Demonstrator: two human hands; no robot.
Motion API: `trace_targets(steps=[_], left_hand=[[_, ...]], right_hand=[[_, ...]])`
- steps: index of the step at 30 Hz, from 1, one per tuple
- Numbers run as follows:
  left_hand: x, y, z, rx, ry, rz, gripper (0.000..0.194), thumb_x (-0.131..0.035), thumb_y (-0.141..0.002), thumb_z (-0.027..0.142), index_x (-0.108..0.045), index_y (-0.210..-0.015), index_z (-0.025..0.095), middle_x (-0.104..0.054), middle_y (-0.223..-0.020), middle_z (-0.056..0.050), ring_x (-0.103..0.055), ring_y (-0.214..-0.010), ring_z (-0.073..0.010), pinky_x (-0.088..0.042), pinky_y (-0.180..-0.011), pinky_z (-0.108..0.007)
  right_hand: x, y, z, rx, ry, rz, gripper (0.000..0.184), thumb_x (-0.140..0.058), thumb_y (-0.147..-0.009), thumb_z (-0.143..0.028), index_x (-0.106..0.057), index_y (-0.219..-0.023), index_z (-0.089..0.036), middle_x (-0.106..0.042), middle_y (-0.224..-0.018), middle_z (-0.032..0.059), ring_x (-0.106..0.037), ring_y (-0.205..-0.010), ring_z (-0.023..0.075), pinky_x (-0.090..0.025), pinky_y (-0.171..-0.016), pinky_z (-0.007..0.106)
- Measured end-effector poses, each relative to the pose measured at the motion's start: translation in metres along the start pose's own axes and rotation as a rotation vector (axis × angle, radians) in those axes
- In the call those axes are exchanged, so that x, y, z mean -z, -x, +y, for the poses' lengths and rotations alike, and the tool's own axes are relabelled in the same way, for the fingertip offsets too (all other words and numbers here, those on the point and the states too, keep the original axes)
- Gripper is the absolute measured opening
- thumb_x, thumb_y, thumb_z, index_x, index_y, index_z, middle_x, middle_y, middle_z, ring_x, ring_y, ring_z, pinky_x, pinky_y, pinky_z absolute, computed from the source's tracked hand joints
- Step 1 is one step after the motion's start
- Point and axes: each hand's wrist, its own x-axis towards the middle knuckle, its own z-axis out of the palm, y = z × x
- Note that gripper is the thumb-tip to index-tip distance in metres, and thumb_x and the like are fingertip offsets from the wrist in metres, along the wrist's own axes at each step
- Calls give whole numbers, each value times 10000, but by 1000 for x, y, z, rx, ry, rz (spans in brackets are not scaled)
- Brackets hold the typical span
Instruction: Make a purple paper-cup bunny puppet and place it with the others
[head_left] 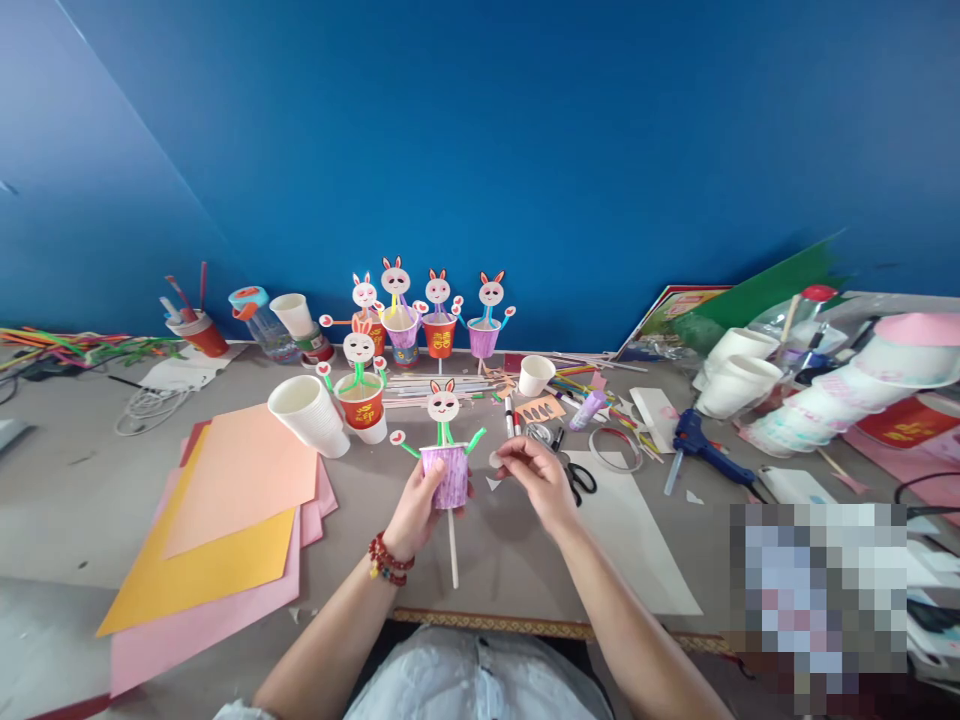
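My left hand point(427, 505) is wrapped round a purple-coloured paper cup puppet point(452, 485) with a paper rabbit head point(443, 403) and green pipe-cleaner arms. A white stick point(453, 555) points down below the cup. The puppet's left-side arm ends in a white disc with a red mark point(397, 438); the other green arm point(477, 440) has a bare tip. Just right of that tip, my right hand point(538, 475) pinches a small white paper disc point(495, 459). Black-handled scissors point(581, 480) lie by my right wrist.
Several finished rabbit cup puppets point(439, 330) stand at the back by the blue wall. Coloured paper sheets point(240, 480) and stacked white cups point(309, 415) are on the left. To the right are a white sheet point(630, 540), a blue glue gun point(709, 448) and more cups point(739, 385).
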Motion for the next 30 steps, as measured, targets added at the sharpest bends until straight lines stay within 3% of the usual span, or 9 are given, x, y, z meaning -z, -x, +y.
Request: trace_targets(steps=[3,7,10,13,16,19,23,27,30], left_hand=[[-1,-3,0,25,9,57,482,-800,-742,459,-623,-1059,141,-701,-985,-105,-701,-786,-209,-528,-560,-262],[-2,-2,0,62,-12,20,475,-865,-676,311,-642,-1064,151,-710,-1047,-104,-696,-855,-211,-552,-704,-308],[-3,0,-1,64,34,-58,491,-869,-665,293,-636,-1078,166,-720,-1013,-86,-688,-873,-213,-555,-781,-342],[-2,-1,-4,88,50,-69,455,-784,-749,371,-619,-1120,166,-714,-1038,-97,-681,-925,-232,-547,-850,-383],[1,-4,-8,22,-135,22,403,-668,-834,431,-574,-1133,177,-694,-1043,-88,-671,-911,-220,-543,-814,-366],[5,-6,-12,-93,-338,111,376,-705,-818,422,-539,-1073,200,-672,-993,-42,-645,-886,-186,-517,-780,-307],[8,-6,-12,-148,-515,124,404,-770,-763,426,-554,-1016,196,-674,-910,-40,-627,-803,-195,-484,-720,-301],[12,-5,-8,-370,-978,180,332,-765,-746,464,-577,-861,216,-609,-751,-15,-584,-724,-216,-457,-687,-316],[16,-6,-5,-488,-1163,196,310,-729,-777,479,-561,-785,219,-562,-726,-13,-547,-677,-207,-446,-662,-314]], right_hand=[[-2,2,2,-21,3,2,137,-677,-857,-347,-678,-876,-212,-667,-819,0,-664,-694,150,-518,-683,273],[-7,6,1,-24,6,-31,112,-670,-867,-325,-675,-870,-213,-675,-807,-2,-662,-693,146,-507,-675,263],[-10,10,-1,-13,-9,-69,86,-661,-878,-304,-670,-889,-220,-680,-812,-2,-663,-701,147,-509,-680,263],[-11,11,-2,8,-35,-114,78,-629,-886,-281,-669,-872,-216,-667,-831,2,-665,-718,152,-522,-695,273],[-9,9,1,4,-11,-128,88,-613,-872,-256,-676,-839,-204,-651,-829,6,-657,-718,152,-518,-694,273],[-7,7,4,-32,25,-102,83,-620,-851,-255,-674,-825,-198,-649,-812,4,-652,-693,150,-503,-666,266],[-6,8,7,-22,30,-81,99,-635,-851,-288,-668,-824,-198,-649,-796,4,-642,-672,156,-489,-641,271],[-5,10,8,-1,46,-71,93,-623,-868,-279,-667,-837,-204,-628,-687,-12,-608,-631,155,-466,-632,276],[-5,10,8,9,55,-40,95,-621,-868,-283,-667,-837,-205,-621,-649,-16,-594,-618,158,-458,-628,278]])
